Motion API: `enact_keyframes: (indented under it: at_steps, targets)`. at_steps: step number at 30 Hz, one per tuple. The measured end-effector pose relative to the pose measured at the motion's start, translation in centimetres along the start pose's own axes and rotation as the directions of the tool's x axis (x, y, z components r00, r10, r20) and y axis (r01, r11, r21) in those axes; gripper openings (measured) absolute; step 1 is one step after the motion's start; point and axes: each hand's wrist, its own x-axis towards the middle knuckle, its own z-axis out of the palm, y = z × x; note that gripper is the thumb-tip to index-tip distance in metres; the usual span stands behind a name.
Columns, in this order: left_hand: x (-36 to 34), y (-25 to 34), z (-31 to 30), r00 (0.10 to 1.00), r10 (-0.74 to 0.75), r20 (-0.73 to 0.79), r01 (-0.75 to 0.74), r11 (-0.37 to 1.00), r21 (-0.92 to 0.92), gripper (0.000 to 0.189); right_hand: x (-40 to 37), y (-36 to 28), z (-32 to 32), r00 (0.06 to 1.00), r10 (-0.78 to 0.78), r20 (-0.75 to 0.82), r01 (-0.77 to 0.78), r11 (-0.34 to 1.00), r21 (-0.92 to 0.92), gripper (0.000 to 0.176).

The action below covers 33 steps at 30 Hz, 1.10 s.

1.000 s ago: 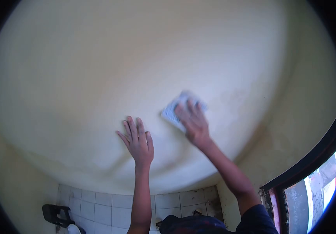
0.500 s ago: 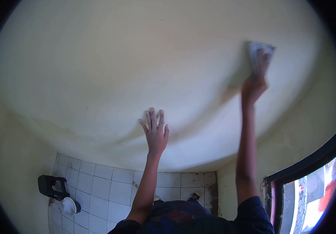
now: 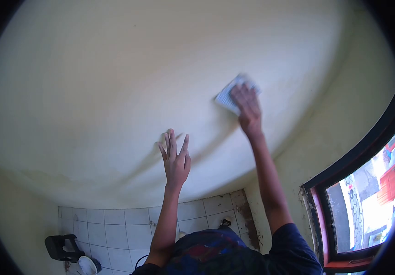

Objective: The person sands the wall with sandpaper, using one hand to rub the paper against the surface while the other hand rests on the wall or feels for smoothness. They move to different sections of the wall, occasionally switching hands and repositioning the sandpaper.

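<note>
Against the pale cream wall (image 3: 115, 91), my right hand (image 3: 247, 103) presses a light, patterned sheet or cloth (image 3: 227, 97); its fingers lie over the sheet and are slightly blurred. Lower and to the left, my left hand (image 3: 176, 158) touches the same wall with its fingers spread and holds nothing. The sheet's corners stick out on both sides of my right hand, and its material is too blurred to name.
A black stool (image 3: 57, 247) stands on the white tiled floor (image 3: 115, 233) at the lower left, with a white bucket (image 3: 87, 266) beside it. At the right is a dark-framed window (image 3: 319, 183) with bright surroundings outside.
My right hand has moved left and somewhat down across the wall with the sheet. My left hand stays at nearly the same spot. The view has shifted, showing more of the window.
</note>
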Motion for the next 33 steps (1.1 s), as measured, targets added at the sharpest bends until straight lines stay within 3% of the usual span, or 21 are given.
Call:
enact_keyframes:
  at_steps: [3, 5, 7, 11, 13, 15, 16, 19, 22, 24, 29, 33]
  targets:
    - [2.2, 3.3, 0.9, 0.998, 0.062, -0.027, -0.062, 0.998, -0.017, 0.061, 6.6, 4.1, -4.6, 0.938, 0.189, -0.290, -0.190, 0.981, 0.023, 0.064]
    - [3.1, 5.9, 3.0, 0.995, 0.083, -0.064, -0.083, 0.997, -0.004, 0.059, 6.3, 6.0, -5.6, 0.855, 0.311, -0.414, -0.295, 0.950, 0.104, 0.065]
    - [3.3, 7.3, 4.2, 0.996, 0.057, -0.074, -0.055, 0.998, 0.038, 0.057, 2.7, 3.9, -3.2, 0.874, 0.329, -0.357, -0.291, 0.944, 0.157, 0.063]
    - [2.7, 8.1, 6.5, 0.996, -0.027, -0.080, 0.041, 0.982, 0.186, 0.059, -10.9, -2.0, 1.9, 0.973, 0.225, -0.057, -0.212, 0.962, 0.175, 0.043]
    - [3.0, 7.6, 7.1, 0.996, -0.041, -0.083, 0.056, 0.981, 0.185, 0.062, -10.6, -2.3, 1.5, 0.977, 0.202, -0.071, -0.194, 0.975, 0.110, 0.040]
    - [2.9, 8.0, 8.3, 0.968, -0.019, -0.248, 0.068, 0.980, 0.189, 0.065, -8.6, -0.2, 0.1, 0.984, 0.158, -0.085, -0.144, 0.978, 0.151, 0.040]
    - [3.2, 8.7, 8.3, 0.968, -0.041, -0.246, 0.092, 0.975, 0.201, 0.070, -5.6, 1.1, -1.3, 0.982, 0.140, -0.123, -0.120, 0.980, 0.162, 0.040]
    - [3.8, 10.5, 9.1, 0.953, -0.114, -0.282, 0.153, 0.981, 0.121, 0.073, 3.0, 3.1, -5.4, 0.954, 0.208, -0.216, -0.156, 0.959, 0.239, 0.068]
    - [4.0, 10.3, 9.4, 0.954, -0.074, -0.290, 0.139, 0.967, 0.212, 0.075, 5.6, 1.9, -5.1, 0.927, 0.248, -0.281, -0.175, 0.949, 0.262, 0.069]
    - [3.7, 9.6, 9.8, 0.959, -0.064, -0.275, 0.140, 0.954, 0.266, 0.075, 3.1, 0.3, -4.1, 0.924, 0.328, -0.196, -0.261, 0.917, 0.302, 0.067]
    - [2.4, 9.4, 9.5, 0.975, -0.093, -0.203, 0.149, 0.948, 0.282, 0.076, -13.3, -2.6, 1.3, 0.974, 0.211, 0.084, -0.227, 0.926, 0.301, 0.037]
    - [1.8, 10.7, 9.5, 0.978, -0.133, -0.159, 0.172, 0.949, 0.264, 0.075, -11.6, -0.6, -1.8, 0.970, 0.202, 0.133, -0.235, 0.921, 0.311, 0.040]
